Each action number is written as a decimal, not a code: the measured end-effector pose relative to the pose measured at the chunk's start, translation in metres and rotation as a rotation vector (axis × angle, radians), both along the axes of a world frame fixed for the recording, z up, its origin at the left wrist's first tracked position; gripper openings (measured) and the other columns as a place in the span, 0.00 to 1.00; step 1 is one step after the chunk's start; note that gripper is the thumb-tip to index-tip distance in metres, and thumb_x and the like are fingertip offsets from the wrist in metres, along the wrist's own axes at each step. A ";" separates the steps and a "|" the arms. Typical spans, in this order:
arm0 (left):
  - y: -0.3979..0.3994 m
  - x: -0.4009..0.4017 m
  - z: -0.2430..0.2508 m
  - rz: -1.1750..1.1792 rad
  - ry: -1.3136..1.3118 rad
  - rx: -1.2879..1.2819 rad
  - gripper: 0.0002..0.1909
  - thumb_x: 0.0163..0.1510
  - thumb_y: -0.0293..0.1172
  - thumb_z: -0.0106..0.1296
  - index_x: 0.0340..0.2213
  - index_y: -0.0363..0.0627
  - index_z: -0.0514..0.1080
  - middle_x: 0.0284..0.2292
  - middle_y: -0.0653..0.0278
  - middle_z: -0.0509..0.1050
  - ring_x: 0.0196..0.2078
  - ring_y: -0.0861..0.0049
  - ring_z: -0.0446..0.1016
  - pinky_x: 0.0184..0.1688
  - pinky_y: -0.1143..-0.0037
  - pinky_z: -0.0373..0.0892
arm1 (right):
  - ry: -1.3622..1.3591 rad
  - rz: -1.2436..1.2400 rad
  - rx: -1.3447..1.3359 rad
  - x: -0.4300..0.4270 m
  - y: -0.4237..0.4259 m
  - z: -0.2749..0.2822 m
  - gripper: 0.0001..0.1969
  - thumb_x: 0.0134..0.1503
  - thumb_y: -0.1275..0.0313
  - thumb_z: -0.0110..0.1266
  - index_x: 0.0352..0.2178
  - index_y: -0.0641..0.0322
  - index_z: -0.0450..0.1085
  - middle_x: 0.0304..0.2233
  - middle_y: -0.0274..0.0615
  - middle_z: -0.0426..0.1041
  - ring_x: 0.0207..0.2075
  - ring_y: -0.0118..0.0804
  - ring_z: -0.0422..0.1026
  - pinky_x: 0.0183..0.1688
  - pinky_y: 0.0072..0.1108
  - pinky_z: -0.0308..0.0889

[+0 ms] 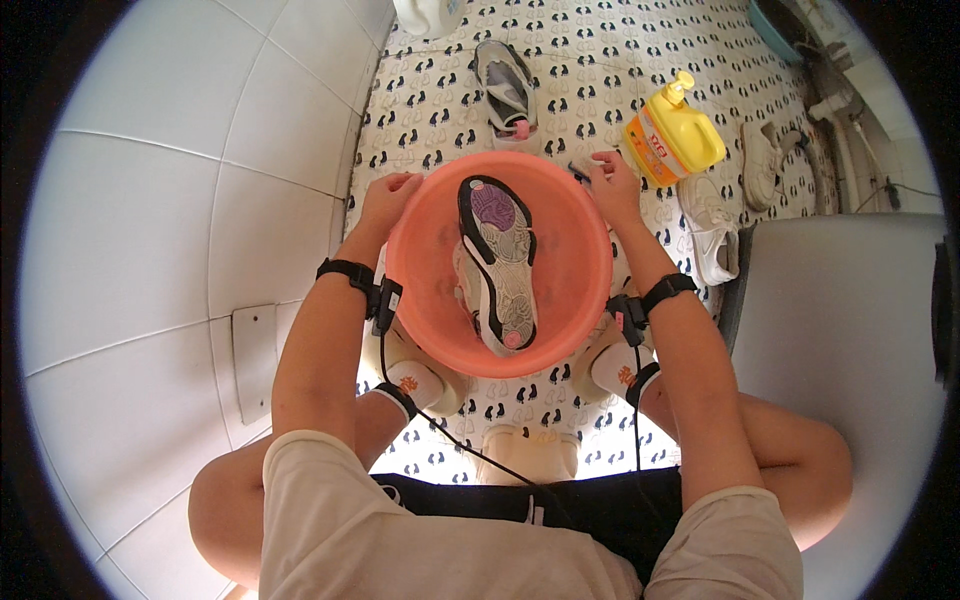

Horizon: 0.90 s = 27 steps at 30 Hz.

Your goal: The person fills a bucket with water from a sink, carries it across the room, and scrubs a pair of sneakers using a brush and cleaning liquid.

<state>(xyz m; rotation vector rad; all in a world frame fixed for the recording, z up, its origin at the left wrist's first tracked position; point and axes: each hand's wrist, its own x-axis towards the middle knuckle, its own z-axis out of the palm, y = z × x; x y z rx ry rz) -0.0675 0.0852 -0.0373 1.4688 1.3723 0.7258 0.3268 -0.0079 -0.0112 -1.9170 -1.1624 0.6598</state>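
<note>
A salmon-pink plastic basin (577, 300) stands on the floor between my feet. In it a sneaker (504, 262) lies with its sole up, patterned in grey, black and purple. My left hand (390, 201) is at the basin's far left rim with curled fingers; whether it grips the rim is unclear. Beyond the far right rim is my right hand (616, 187), its fingers bent beside a small dark blue and whitish object (580, 172) that is mostly hidden. I cannot tell if that hand holds it. Another sneaker (508, 94) rests upright on the floor past the basin.
A yellow pump bottle (673, 135) stands right of my right hand. White shoes (709, 225) lie behind it, near a grey panel (840, 300). A white jug (431, 16) and a teal basin (776, 30) are farther off. Tiled wall (150, 240) borders the left.
</note>
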 end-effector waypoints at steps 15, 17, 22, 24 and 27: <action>-0.060 0.074 0.034 -0.001 0.211 0.395 0.20 0.55 0.42 0.66 0.33 0.36 0.73 0.24 0.60 0.73 0.26 0.74 0.70 0.30 0.72 0.68 | -0.594 0.163 -0.351 0.024 -0.047 -0.037 0.20 0.55 0.61 0.63 0.44 0.61 0.71 0.45 0.51 0.74 0.48 0.57 0.72 0.51 0.40 0.70; -0.072 0.088 0.041 0.009 0.208 0.339 0.21 0.55 0.42 0.66 0.34 0.34 0.72 0.26 0.59 0.75 0.28 0.75 0.72 0.32 0.73 0.69 | -0.616 0.146 -0.331 0.031 -0.043 -0.044 0.20 0.55 0.61 0.63 0.43 0.62 0.70 0.44 0.53 0.74 0.47 0.57 0.72 0.50 0.41 0.70; -0.091 0.104 0.052 0.041 -0.006 0.182 0.23 0.53 0.41 0.68 0.34 0.34 0.69 0.31 0.59 0.77 0.34 0.73 0.77 0.39 0.73 0.73 | -0.269 -0.033 -0.269 0.022 -0.043 -0.041 0.16 0.59 0.64 0.56 0.39 0.67 0.64 0.37 0.59 0.76 0.40 0.62 0.76 0.44 0.44 0.69; -0.091 0.108 0.046 0.047 0.006 0.227 0.22 0.52 0.39 0.69 0.36 0.33 0.71 0.34 0.58 0.78 0.38 0.71 0.79 0.42 0.72 0.75 | -0.129 -0.158 -0.221 0.021 -0.042 -0.035 0.14 0.60 0.66 0.53 0.39 0.67 0.63 0.34 0.59 0.77 0.38 0.63 0.77 0.41 0.44 0.69; -0.073 0.081 0.004 -0.027 0.018 0.215 0.23 0.51 0.37 0.69 0.41 0.32 0.72 0.37 0.57 0.80 0.41 0.70 0.80 0.44 0.71 0.75 | -0.032 -0.207 -0.070 0.001 -0.031 -0.024 0.13 0.60 0.67 0.51 0.41 0.66 0.63 0.32 0.59 0.77 0.35 0.61 0.77 0.39 0.43 0.69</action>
